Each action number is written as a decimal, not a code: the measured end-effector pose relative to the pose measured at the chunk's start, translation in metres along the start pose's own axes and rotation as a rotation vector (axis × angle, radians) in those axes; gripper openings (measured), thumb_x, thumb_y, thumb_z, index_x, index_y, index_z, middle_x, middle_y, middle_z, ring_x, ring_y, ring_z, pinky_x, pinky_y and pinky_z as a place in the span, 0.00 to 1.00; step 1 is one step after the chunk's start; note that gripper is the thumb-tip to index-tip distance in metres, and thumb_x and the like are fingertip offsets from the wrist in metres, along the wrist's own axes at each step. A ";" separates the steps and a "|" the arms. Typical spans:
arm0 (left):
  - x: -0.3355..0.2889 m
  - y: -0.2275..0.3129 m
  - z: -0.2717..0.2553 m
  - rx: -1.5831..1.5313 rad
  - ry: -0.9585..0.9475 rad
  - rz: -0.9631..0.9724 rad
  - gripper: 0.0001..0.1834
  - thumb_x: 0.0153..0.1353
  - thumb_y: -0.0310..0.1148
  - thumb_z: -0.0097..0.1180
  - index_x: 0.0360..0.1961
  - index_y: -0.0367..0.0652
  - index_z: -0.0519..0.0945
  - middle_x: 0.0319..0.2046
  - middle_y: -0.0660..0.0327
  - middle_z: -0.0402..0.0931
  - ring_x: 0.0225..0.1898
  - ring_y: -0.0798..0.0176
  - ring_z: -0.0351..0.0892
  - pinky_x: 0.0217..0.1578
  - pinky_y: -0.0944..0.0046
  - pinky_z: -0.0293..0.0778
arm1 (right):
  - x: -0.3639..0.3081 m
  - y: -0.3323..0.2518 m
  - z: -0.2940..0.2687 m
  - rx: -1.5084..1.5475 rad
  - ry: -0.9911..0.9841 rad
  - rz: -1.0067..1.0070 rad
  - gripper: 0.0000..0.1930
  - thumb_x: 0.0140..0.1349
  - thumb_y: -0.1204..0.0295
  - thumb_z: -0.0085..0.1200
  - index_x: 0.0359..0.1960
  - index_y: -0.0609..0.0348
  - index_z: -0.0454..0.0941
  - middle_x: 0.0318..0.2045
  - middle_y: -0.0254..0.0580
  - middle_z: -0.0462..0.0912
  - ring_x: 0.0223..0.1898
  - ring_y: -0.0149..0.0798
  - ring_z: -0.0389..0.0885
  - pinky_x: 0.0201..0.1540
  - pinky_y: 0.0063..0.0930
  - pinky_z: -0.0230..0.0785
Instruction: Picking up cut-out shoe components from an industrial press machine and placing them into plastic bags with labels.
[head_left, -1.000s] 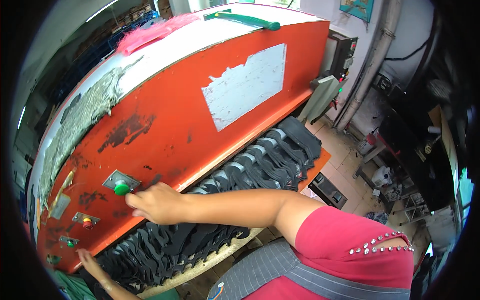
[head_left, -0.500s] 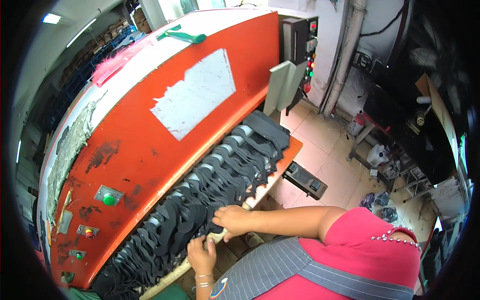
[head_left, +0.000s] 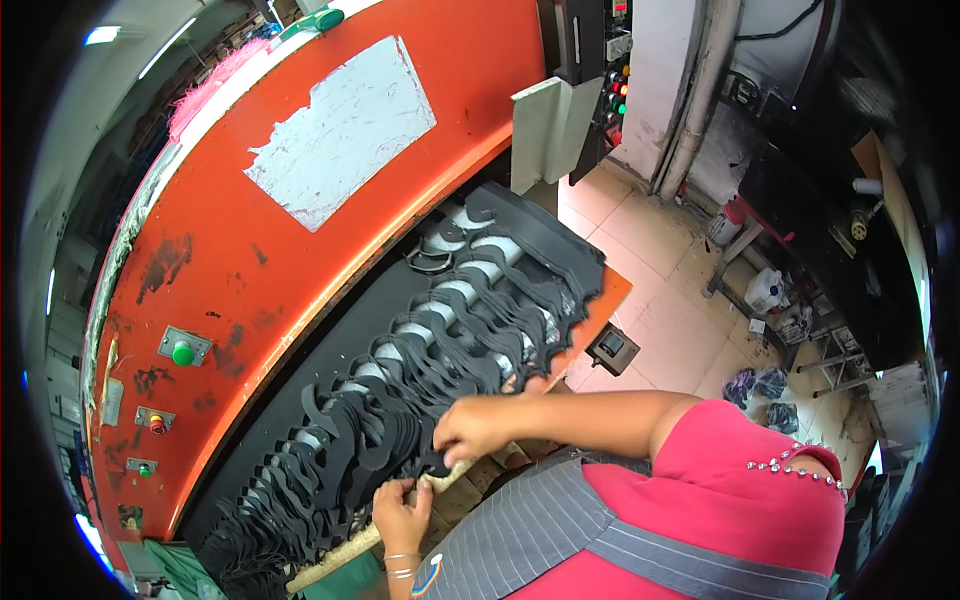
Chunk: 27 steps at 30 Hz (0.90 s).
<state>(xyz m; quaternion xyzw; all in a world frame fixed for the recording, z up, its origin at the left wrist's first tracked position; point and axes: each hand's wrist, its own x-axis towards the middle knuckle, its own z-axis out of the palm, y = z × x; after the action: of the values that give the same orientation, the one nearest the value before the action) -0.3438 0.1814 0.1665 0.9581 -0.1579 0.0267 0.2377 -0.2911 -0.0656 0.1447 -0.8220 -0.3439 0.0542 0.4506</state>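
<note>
Left hand (head_left: 402, 512) bent at the pale edge (head_left: 350, 548), out in front of the orange machine (head_left: 290, 250); right hand (head_left: 472, 430) curled just beside it, and whether either truly grips, I can't tell. Between them and the machine lies the black sheet (head_left: 405, 430), cut into wavy strips: light and floppy, I'd judge, liable to tear at thin links, so best held by its broader end, toward the machine's right.
</note>
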 end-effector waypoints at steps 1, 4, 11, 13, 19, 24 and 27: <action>-0.007 0.001 -0.009 0.006 -0.077 -0.009 0.14 0.50 0.38 0.64 0.25 0.36 0.79 0.24 0.53 0.77 0.29 0.52 0.77 0.32 0.58 0.72 | -0.002 0.008 -0.017 0.139 0.057 -0.053 0.15 0.52 0.60 0.61 0.36 0.56 0.81 0.35 0.44 0.82 0.38 0.49 0.78 0.42 0.40 0.71; 0.000 0.025 -0.031 -0.069 -0.235 -0.073 0.12 0.50 0.36 0.65 0.28 0.36 0.82 0.24 0.52 0.78 0.27 0.53 0.79 0.30 0.60 0.74 | -0.010 0.034 -0.089 -0.392 0.490 -0.009 0.11 0.55 0.62 0.57 0.33 0.56 0.81 0.32 0.41 0.80 0.37 0.49 0.76 0.45 0.40 0.70; 0.128 0.096 0.022 -0.334 -0.081 0.393 0.07 0.56 0.25 0.57 0.37 0.38 0.79 0.37 0.53 0.79 0.40 0.51 0.79 0.42 0.61 0.74 | -0.034 0.098 -0.111 -0.507 0.431 0.126 0.09 0.48 0.66 0.62 0.27 0.56 0.81 0.33 0.38 0.78 0.42 0.43 0.73 0.47 0.34 0.67; 0.162 0.105 0.057 -0.282 0.060 0.563 0.10 0.56 0.25 0.58 0.40 0.38 0.79 0.41 0.53 0.78 0.43 0.52 0.78 0.44 0.61 0.74 | -0.040 0.089 -0.110 -0.537 0.374 0.073 0.08 0.46 0.67 0.62 0.21 0.58 0.79 0.27 0.39 0.77 0.37 0.43 0.73 0.44 0.33 0.67; 0.197 0.113 0.088 -0.131 -0.244 0.717 0.08 0.50 0.25 0.61 0.33 0.41 0.80 0.32 0.58 0.76 0.37 0.52 0.76 0.40 0.59 0.73 | -0.073 0.083 -0.100 -0.505 0.430 -0.020 0.11 0.48 0.65 0.62 0.22 0.59 0.76 0.26 0.40 0.76 0.35 0.44 0.73 0.43 0.35 0.67; 0.212 0.123 0.077 -0.313 -0.004 0.745 0.05 0.50 0.21 0.59 0.29 0.40 0.77 0.27 0.58 0.73 0.33 0.52 0.73 0.36 0.59 0.72 | -0.057 0.067 -0.133 -0.302 0.602 -0.107 0.10 0.52 0.65 0.60 0.23 0.59 0.76 0.26 0.42 0.77 0.34 0.45 0.74 0.39 0.37 0.68; 0.218 0.144 0.060 -0.520 0.054 0.520 0.03 0.54 0.23 0.59 0.31 0.38 0.78 0.31 0.56 0.73 0.34 0.55 0.75 0.38 0.63 0.72 | -0.040 0.047 -0.166 -0.081 0.606 0.011 0.11 0.54 0.64 0.60 0.25 0.61 0.77 0.24 0.45 0.78 0.32 0.47 0.76 0.37 0.36 0.69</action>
<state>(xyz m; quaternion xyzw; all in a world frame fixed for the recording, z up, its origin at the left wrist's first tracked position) -0.1839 -0.0304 0.2051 0.7924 -0.3913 0.0705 0.4627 -0.2309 -0.2236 0.1974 -0.8200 -0.1913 -0.2049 0.4991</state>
